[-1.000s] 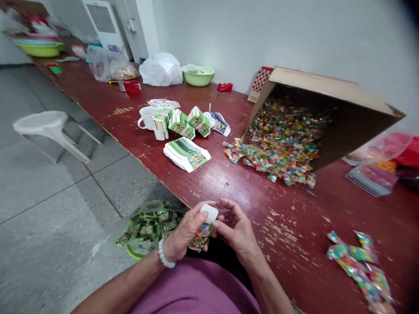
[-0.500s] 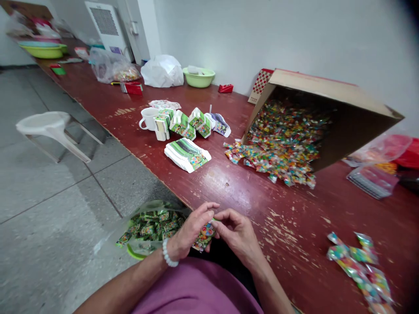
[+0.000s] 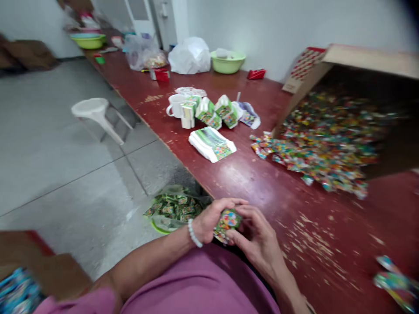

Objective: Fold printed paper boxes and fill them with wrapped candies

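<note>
Between my two hands, close to my body at the table's front edge, is a small green printed candy box. My left hand, with a pale bead bracelet at the wrist, grips the box from its left side. On the other side, the thumb and fingers of my right hand close around the box. Below the table edge, a clear bag on the left holds many filled green boxes. A stack of flat box blanks lies on the table ahead, with several green-and-white folded cartons behind it.
A tipped cardboard box spills small wrapped candies onto the red table. A white mug, a green basin and plastic bags stand farther back. A white stool is at the left; loose candy packs lie right.
My view has turned left, so the scene sits farther right and a carton with blue packets shows at lower left. My right-hand fingers have moved from the box's top edge to around its side.
</note>
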Demonstrator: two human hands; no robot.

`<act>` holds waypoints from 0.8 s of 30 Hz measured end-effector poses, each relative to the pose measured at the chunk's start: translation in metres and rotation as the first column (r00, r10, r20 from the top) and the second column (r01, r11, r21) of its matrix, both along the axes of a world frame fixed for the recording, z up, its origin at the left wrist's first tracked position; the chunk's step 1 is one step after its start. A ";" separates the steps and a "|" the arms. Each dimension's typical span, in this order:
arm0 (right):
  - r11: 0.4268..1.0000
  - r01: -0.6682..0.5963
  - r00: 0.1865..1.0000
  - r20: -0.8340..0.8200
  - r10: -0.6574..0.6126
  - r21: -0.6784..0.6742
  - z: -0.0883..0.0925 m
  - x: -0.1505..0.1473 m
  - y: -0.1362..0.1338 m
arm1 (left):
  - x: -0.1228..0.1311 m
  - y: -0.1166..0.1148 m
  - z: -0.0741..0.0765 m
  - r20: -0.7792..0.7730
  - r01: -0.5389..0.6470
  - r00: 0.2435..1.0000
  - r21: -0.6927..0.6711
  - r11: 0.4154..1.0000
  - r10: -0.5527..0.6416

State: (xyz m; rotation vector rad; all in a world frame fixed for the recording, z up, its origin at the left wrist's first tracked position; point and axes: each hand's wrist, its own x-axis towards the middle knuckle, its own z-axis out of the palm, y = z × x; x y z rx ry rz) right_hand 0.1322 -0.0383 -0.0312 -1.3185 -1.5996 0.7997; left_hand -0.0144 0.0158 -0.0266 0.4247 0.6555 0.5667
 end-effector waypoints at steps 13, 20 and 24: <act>0.975 -0.144 0.884 0.465 0.051 0.168 -0.033 -0.029 0.005 | -0.016 -0.015 -0.029 -0.285 -0.220 0.893 0.402 0.889 0.349; 0.994 -0.058 0.885 0.465 0.006 0.097 -0.041 -0.012 0.003 | -0.131 0.002 -0.074 -0.824 0.331 0.254 0.567 0.755 0.507; 0.993 -0.041 0.880 0.475 -0.016 0.111 -0.045 0.000 0.000 | -0.187 0.022 -0.079 -0.786 0.402 0.010 0.569 0.718 0.618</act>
